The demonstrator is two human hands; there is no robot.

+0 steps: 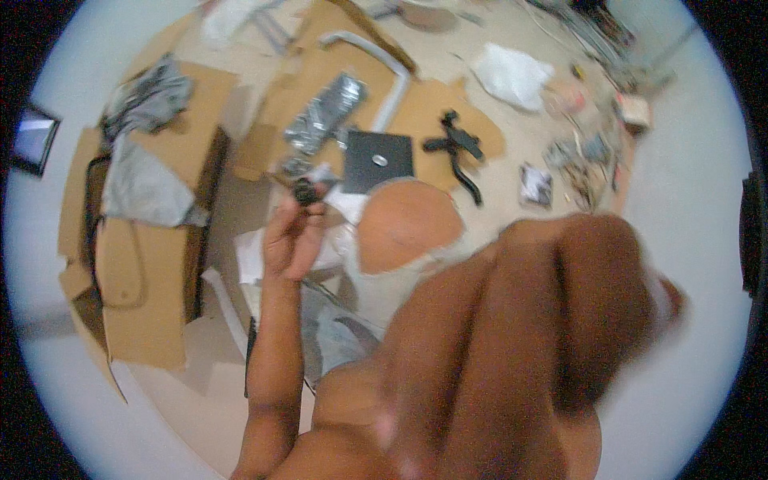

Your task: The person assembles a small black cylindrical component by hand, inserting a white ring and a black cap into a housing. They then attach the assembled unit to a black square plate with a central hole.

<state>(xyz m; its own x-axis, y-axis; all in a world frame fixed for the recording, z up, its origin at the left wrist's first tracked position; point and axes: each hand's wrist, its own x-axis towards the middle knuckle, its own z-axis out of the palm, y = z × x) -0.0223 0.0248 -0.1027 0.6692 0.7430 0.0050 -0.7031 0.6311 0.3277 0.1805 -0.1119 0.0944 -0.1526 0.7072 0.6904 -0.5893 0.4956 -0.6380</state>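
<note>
My left hand (294,232) is raised at the left of centre, its fingers closed around a small round black part (305,190). Just beyond it lies a bundle in shiny clear plastic (326,112), beside a square black panel (379,160) with a pale oval on it. My right hand (520,320) looms very large and blurred near the camera at the lower right; whether it holds anything cannot be seen. Between the hands sits a rounded orange-brown piece (408,224) with what looks like clear plastic along its edge.
A big cardboard box (144,296) stands at the left, grey cloth (148,184) draped on it. Flattened cardboard (268,132) carries a bent grey strip (392,100) and a black branched bracket (454,148). A white plastic bag (516,76) and small clutter lie at the far right.
</note>
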